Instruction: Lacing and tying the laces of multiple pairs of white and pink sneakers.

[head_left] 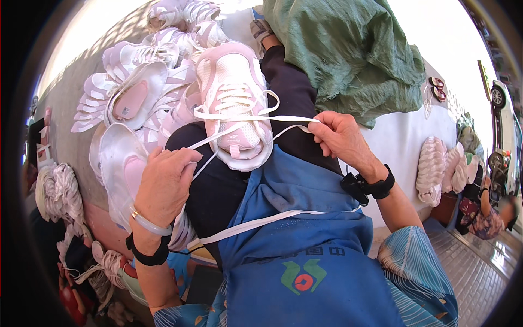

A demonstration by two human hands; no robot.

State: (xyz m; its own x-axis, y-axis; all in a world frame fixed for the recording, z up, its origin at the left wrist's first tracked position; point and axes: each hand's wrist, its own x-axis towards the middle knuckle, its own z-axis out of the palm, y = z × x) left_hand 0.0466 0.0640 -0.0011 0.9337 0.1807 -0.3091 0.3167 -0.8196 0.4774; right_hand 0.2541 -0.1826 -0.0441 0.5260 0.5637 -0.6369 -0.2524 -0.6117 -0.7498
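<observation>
A white and pink sneaker [235, 109] rests on my lap, its toe pointing away from me and its heel tab nearest. White shoelace [245, 117] runs through its eyelets, and the two ends cross over the tongue in a loose loop. My left hand [166, 182] pinches one end, drawn out to the lower left of the shoe. Out to the right, my right hand [339, 136] pinches the other end between thumb and forefinger. Both ends look stretched from the crossing to my fingers.
Several white and pink shoes [131, 98] lie heaped to the left. Green sacking [348, 60] covers something at the far right. Bundled shoes [433, 163] stand further right, near another person [487, 215]. A blue apron [305, 245] covers my lap, with a white tie across it.
</observation>
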